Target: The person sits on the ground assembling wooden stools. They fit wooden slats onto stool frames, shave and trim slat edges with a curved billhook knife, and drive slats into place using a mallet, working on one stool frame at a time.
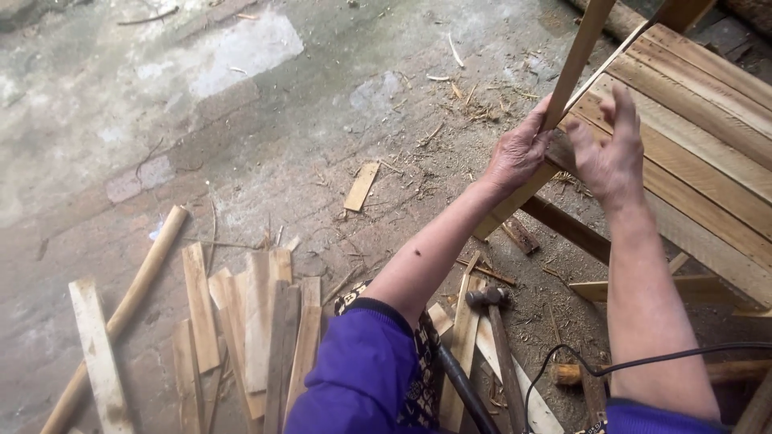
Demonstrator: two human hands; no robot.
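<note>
Concrete floor (241,120) was rough and patchy, w/ sawdust, chips and splinters all over, esp. near the work. Left hand (519,153) was curled around a thin slat (575,60), fingers wrapped on it approx where it met the panel's edge; the slat ran up and a bit right, out the top of the shot. Right hand (611,157) was just beside it, fingers spread and pointing up, palm toward the slat, not gripping anything afaict; couldn't tell if it touched the panel. Panel (700,137) was a slatted plank thing on the right, tilted, w/ a darker crosspiece under it. Both sleeves were purple. Down on the floor between the arms lay a hammer (488,299), head up toward the hands, handle running down to the bottom edge, resting on some offcuts. Black cable (643,362) looped past the right forearm. Pile of boards (257,329) lay bottom left, roughly side by side, w/ a round pole (129,297) slanting next to them and a pale strip (96,354) at the far left. One small offcut (361,186) sat alone mid-floor, well apart from the rest.
</note>
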